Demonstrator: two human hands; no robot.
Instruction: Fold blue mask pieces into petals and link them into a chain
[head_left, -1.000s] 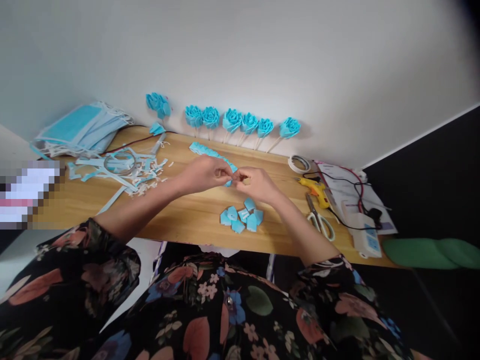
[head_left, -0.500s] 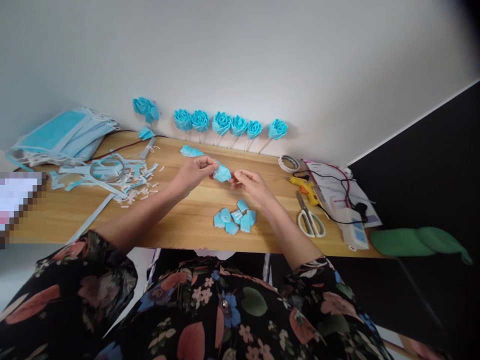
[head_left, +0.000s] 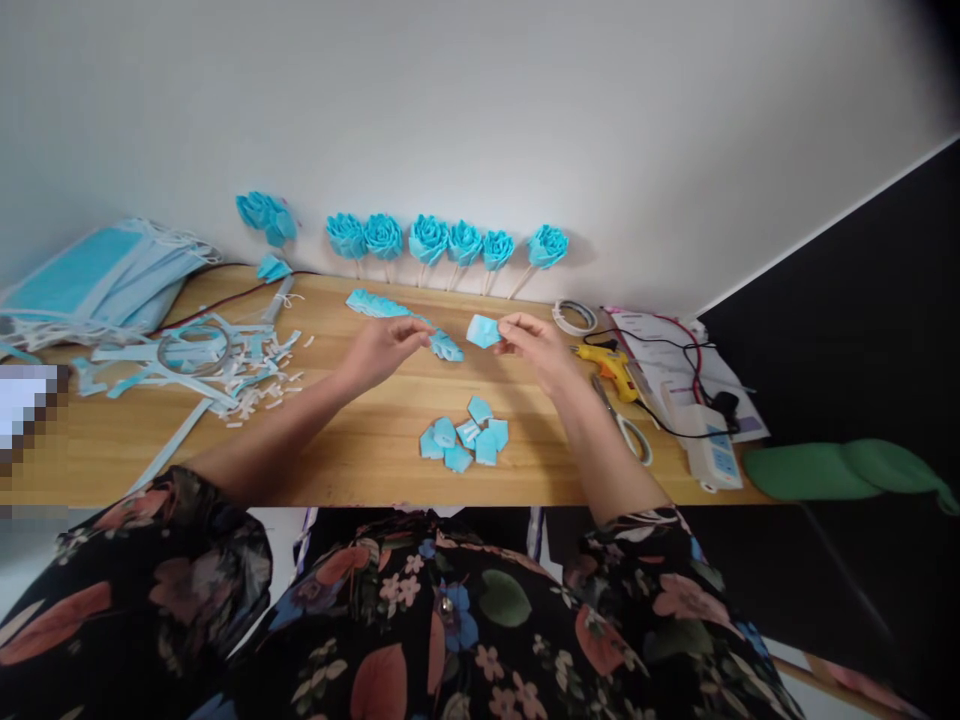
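My right hand (head_left: 536, 348) is closed, its fingertips pinching a small light-blue fabric petal (head_left: 482, 331) above the table. To its left, a row of overlapping blue petals forms a strip (head_left: 375, 303) that runs diagonally across the wood. My left hand (head_left: 386, 350) is closed over the strip's middle, thumb and forefinger together on it; the exact contact point is hidden by the fingers. Nearer to me, between my forearms, lies a loose cluster of cut blue petals (head_left: 457, 459), several with white marks on them.
Blue fabric roses (head_left: 429, 239) on sticks lean along the wall. At left are stacked face masks (head_left: 82, 275), scraps and a tape roll (head_left: 195, 350). At right are white tape (head_left: 575, 317), a yellow glue gun (head_left: 611, 370), scissors (head_left: 636, 440), a power strip (head_left: 711, 452) and cables.
My right hand has moved right and up, away from the strip, with a petal now plainly in its fingers. The left hand stays over the strip. The view has shifted slightly.
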